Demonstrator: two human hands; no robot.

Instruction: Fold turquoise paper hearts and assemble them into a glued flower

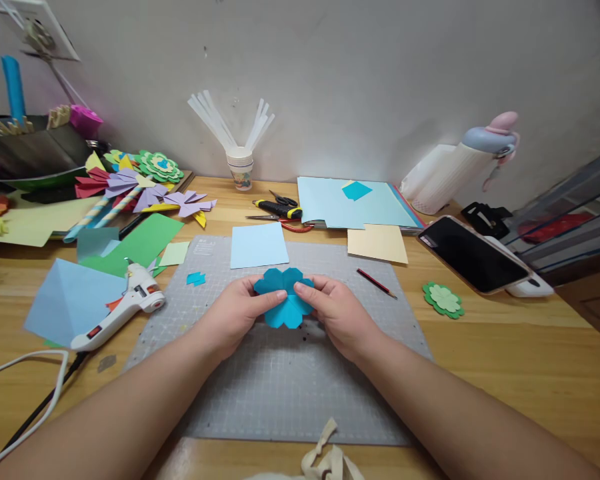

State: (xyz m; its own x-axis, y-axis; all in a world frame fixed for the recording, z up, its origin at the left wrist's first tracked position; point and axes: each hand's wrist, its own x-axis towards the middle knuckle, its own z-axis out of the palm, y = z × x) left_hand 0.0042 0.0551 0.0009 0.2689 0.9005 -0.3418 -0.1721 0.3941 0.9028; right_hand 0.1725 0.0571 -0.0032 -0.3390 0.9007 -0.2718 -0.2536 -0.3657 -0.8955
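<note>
A teal paper flower shape point(283, 299) with rounded petals is held over the grey cutting mat point(280, 393). My left hand point(237, 312) pinches its left side, thumb on top of the paper. My right hand point(334, 308) pinches its right side the same way. Both hands are closed on the paper, near the middle of the mat.
A white glue gun point(117, 310) lies left of the mat, with a small teal scrap point(196, 279) nearby. Light blue paper point(258, 245), scissors point(280, 215), a red pencil point(377, 283), a phone point(473, 254), a green paper flower point(444, 299) and a cup of sticks point(240, 167) surround the mat.
</note>
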